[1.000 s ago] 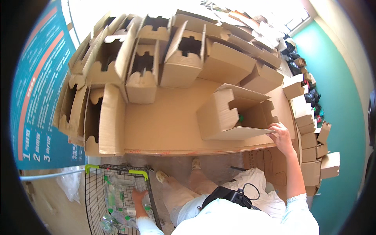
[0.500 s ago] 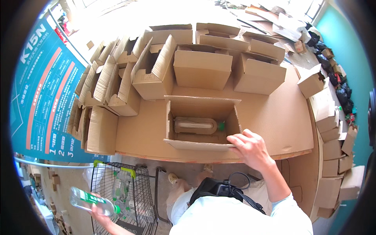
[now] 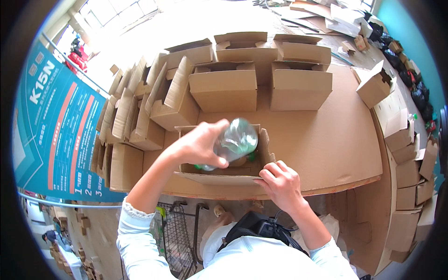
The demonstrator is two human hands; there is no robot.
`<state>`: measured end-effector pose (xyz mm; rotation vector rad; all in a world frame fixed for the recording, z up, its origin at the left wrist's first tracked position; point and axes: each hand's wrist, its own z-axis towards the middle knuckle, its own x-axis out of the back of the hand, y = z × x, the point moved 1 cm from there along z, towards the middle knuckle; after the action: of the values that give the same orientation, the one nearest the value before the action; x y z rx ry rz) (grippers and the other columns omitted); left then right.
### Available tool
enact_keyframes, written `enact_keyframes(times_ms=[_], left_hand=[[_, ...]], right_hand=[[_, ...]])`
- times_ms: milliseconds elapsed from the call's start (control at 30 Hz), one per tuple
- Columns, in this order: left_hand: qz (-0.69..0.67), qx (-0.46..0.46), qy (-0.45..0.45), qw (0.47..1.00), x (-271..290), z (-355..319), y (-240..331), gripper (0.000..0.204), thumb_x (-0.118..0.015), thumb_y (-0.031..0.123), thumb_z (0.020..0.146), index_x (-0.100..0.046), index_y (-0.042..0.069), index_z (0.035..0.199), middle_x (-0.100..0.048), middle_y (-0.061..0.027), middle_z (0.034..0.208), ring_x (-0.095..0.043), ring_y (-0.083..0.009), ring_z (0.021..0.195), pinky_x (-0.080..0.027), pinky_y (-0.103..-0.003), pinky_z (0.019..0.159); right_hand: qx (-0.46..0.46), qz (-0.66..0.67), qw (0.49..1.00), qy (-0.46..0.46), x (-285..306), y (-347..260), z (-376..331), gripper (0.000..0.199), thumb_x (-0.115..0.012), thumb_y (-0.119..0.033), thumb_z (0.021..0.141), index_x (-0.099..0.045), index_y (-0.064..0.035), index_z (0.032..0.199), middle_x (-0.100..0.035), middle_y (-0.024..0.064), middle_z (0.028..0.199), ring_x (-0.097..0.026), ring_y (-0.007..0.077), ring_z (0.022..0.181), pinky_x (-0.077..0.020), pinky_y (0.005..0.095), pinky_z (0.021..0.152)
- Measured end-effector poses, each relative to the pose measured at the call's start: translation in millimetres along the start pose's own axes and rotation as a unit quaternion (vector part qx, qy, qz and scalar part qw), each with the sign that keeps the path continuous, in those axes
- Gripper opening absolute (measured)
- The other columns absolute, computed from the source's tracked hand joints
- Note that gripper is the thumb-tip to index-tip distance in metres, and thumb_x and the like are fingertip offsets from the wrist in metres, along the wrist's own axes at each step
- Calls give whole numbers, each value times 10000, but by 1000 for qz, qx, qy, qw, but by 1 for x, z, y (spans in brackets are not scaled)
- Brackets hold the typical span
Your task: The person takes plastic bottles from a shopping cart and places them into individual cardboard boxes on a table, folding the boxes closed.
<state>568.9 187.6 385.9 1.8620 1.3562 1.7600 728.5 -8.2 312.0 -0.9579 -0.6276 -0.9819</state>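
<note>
the left hand is closed around a clear plastic bottle, fingers wrapped over its side, holding it tilted above the open box at the near edge of the table. the bottle's base faces up toward the camera and its neck end points down into the box, where a bit of green shows beneath the hand. something pale lies inside the box under the bottle, but it is too hidden to tell what. the right hand rests on the box's near right corner, fingers curled over the front wall and thumb along the rim, gripping the cardboard loosely. the box's right flap stands upright just beside the bottle. behind it, more cardboard boxes stand in rows across the table, some open at the top, and others lean in a stack at the left. a wire cart sits below the table edge near the person's left sleeve, and a teal banner hangs at the far left.
</note>
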Motion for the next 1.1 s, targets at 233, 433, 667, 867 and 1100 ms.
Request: enact_keyframes(times_ms=[233, 433, 667, 867, 1100], left_hand=[[122, 15, -437, 891, -54, 39, -84, 465, -622, 282, 897, -579, 51, 1298, -624, -187, 1244, -581, -317, 1153, -444, -379, 988], [117, 41, -428, 895, -67, 22, -71, 464, -551, 280, 950, -530, 35, 1343, -602, -176, 1293, -579, -320, 1160, -424, -384, 1015], [-3, -61, 232, 971, 18, -98, -3, 508, -642, 331, 877, -595, -4, 1255, -642, -158, 1229, -604, -280, 1165, -460, -386, 1002], [-82, 0, 313, 946, -65, -146, -94, 649, -835, 381, 701, -641, 16, 1202, -655, -182, 1184, -603, -293, 1163, -458, -400, 1002], [126, 27, 469, 874, -52, -92, -71, 722, -869, 233, 627, -535, 22, 1232, -652, -149, 1138, -593, -302, 1146, -360, -435, 1109]], right_hand=[[-45, 5, 999, 24, -12, -12, -4, 186, -756, -199, 759, -607, -87, 751, -578, 36, 780, -581, 218, 763, -513, 315, 614], [-26, 6, 1000, 11, -14, -14, -6, 231, -771, -192, 758, -652, -79, 920, -621, 75, 1020, -608, 218, 821, -541, 318, 678], [-96, 204, 957, 183, 12, 0, -22, 528, -794, -195, 765, -574, -49, 1223, -556, 160, 1273, -570, 301, 1155, -499, 411, 945], [-37, 250, 968, 6, -48, 7, -9, 422, -802, -129, 730, -633, -51, 1109, -622, 147, 1184, -572, 322, 1137, -487, 399, 959], [-115, 2, 988, 107, -30, -2, 37, 691, -796, -95, 708, -466, -121, 1315, -472, 129, 1366, -521, 290, 1207, -461, 398, 982]])
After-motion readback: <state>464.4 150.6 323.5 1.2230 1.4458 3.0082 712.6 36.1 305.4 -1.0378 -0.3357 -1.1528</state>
